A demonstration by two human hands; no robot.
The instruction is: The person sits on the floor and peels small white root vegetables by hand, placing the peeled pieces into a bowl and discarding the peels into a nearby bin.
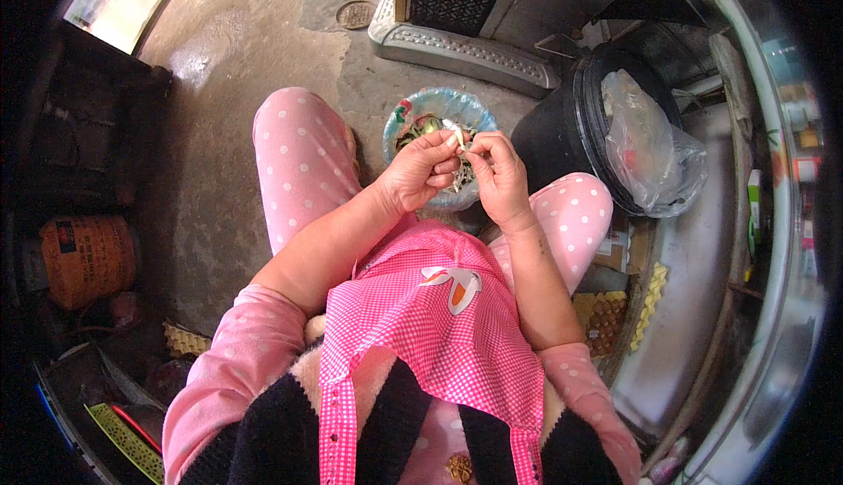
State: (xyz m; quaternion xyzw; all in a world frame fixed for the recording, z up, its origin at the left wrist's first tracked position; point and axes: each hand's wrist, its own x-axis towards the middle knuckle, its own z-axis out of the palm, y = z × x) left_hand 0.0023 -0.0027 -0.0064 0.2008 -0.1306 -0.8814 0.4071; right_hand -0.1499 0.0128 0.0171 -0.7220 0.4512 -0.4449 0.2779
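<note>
My left hand (421,170) pinches a small pale piece, perhaps a garlic clove (460,137), between thumb and forefinger. Close on its right, my right hand (498,175) has its thumb and fingertips together at the lower end of the same piece. Both hands are above a bin or basin lined with a light blue plastic bag (484,111). Inside it lie green and pale vegetable scraps (428,124), partly hidden by the hands.
Right of the lined bin stands a black bucket (546,133) with a clear plastic bag (642,142) on top. A grey ridged metal base (461,54) lies ahead. Egg trays (599,317) are at the lower right. An orange sack (87,258) sits at the far left.
</note>
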